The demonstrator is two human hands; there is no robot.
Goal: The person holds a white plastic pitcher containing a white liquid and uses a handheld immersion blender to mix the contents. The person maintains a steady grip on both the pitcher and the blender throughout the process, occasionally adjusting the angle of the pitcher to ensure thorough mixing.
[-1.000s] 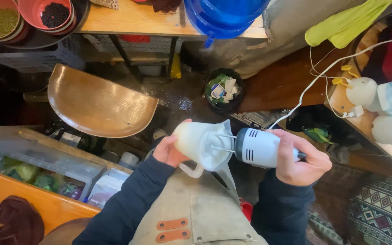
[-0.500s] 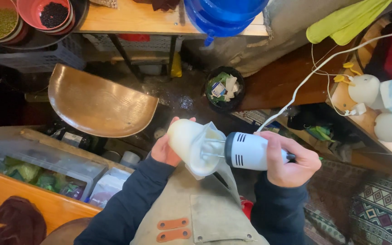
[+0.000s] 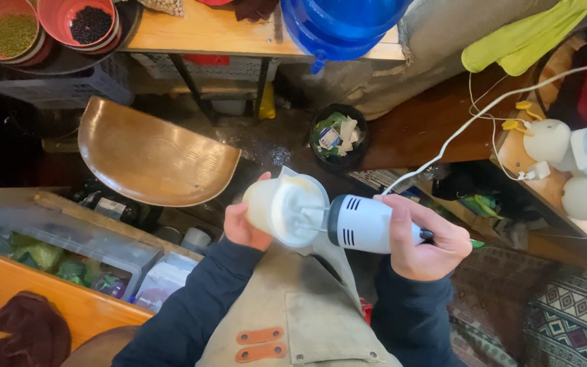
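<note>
Left hand (image 3: 244, 228) gripping white jug (image 3: 285, 209), right hand (image 3: 421, 238) clasping white mixer (image 3: 365, 223), packaged bin (image 3: 338, 136) beyond

Dark navy long sleeves, beige apron, brown leather tabs

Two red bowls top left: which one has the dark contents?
The right red bowl, holding black grains beside the left red bowl, which holds green ones.
</note>
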